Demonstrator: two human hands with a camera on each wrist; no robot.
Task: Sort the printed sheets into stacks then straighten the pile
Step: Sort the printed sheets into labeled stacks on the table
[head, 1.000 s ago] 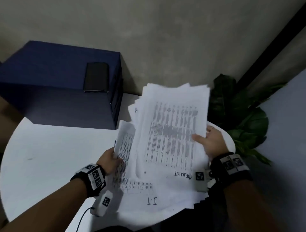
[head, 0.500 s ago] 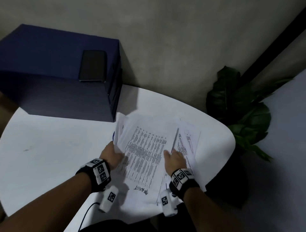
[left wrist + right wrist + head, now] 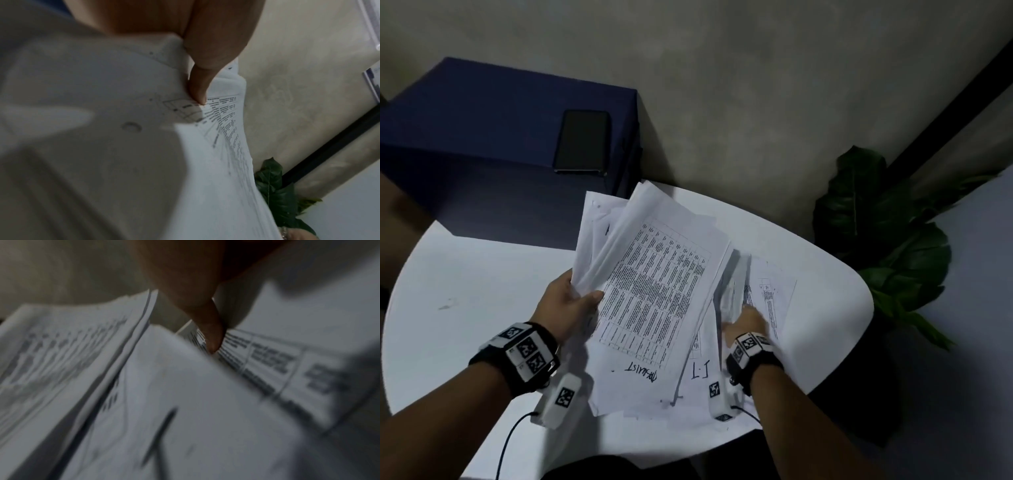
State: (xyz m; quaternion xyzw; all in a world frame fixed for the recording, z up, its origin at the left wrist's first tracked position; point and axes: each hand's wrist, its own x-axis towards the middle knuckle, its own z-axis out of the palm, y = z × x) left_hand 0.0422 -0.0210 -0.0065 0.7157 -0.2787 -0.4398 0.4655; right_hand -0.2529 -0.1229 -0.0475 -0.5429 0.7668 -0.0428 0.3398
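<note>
My left hand (image 3: pixel 571 303) grips a thick bundle of printed sheets (image 3: pixel 654 291) by its left edge and holds it tilted up above the round white table (image 3: pixel 465 308). Its thumb (image 3: pixel 197 91) presses on the top sheet's printed table (image 3: pixel 224 123). More sheets lie flat underneath, one marked "I.1" (image 3: pixel 700 370). To the right, my right hand (image 3: pixel 744 318) pinches the raised edge of a few loose sheets (image 3: pixel 734 277), thumb (image 3: pixel 211 337) on a printed page (image 3: pixel 271 360). The right wrist view is blurred. Its other fingers are hidden under the paper.
A dark blue box (image 3: pixel 482 144) stands at the table's back left with a black phone (image 3: pixel 583 140) on top. A leafy plant (image 3: pixel 876 233) stands past the table's right edge. The wall is close behind. A cable (image 3: pixel 512 435) hangs from my left wrist.
Half a second ago the sheets lay flat under both hands. My left hand has lifted the main bundle up and left; my right hand has shifted right onto the sheets left below.
</note>
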